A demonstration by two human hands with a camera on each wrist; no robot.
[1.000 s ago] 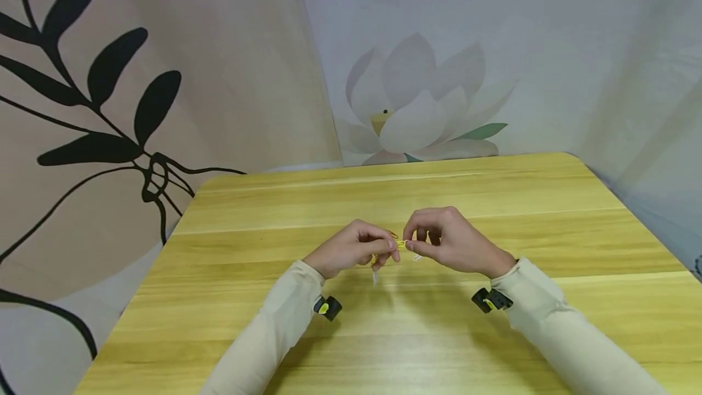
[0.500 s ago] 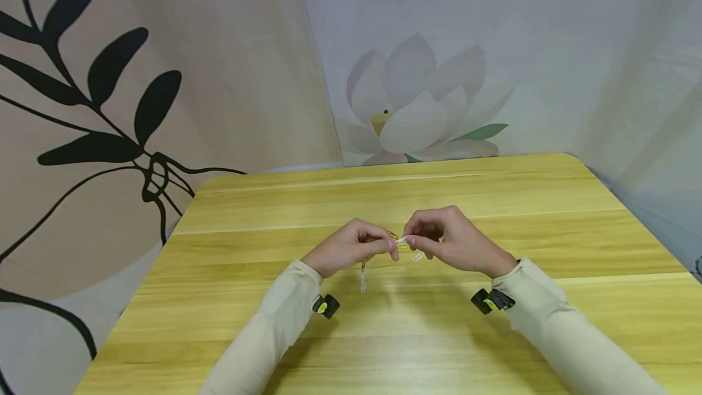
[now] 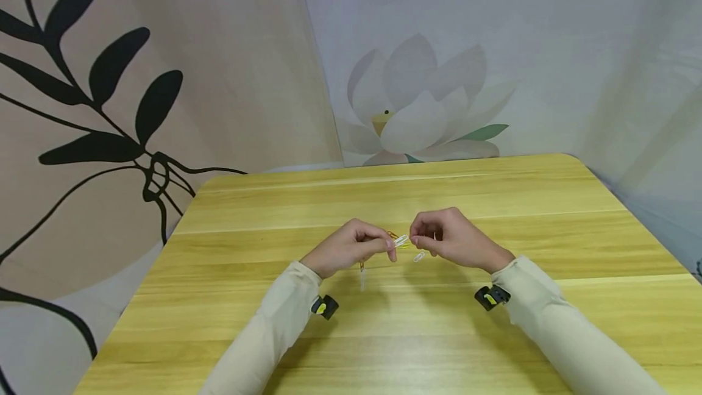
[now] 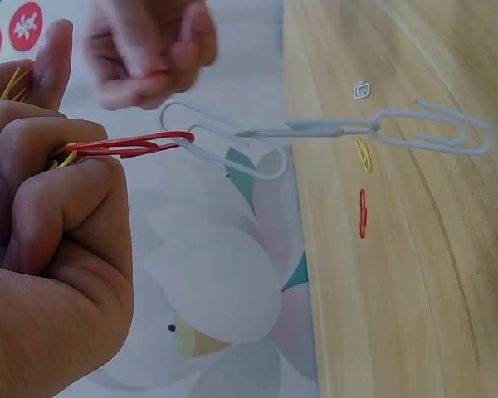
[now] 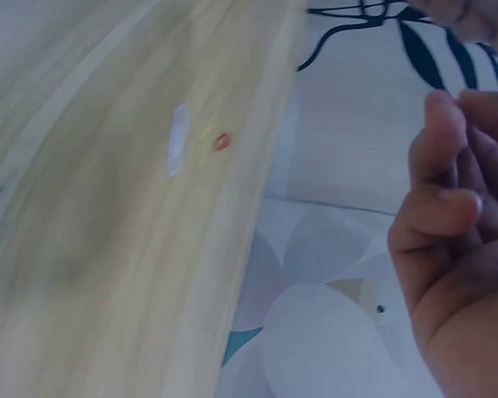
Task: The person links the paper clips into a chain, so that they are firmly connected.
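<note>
The head camera looks forward and down; closer, sideways-tilted wrist views share the table (image 4: 398,315) and backdrop (image 4: 216,282).

Left arm (image 3: 260,337): in a long sleeve, stretched out over the near left part of the table (image 3: 417,334)
Left wrist (image 3: 315,267): held up above the table
Left hand (image 3: 353,249): a bit left of the table's middle, fingers curled in, holding with a pinch
Right arm (image 3: 565,328): long sleeve too, over the table's near right part
Right wrist (image 3: 499,261): above the table
Right hand (image 3: 455,241): right of the table's middle, fingers bent, thumb and pointing finger close together
Both hands: near each other, small gap between
</note>
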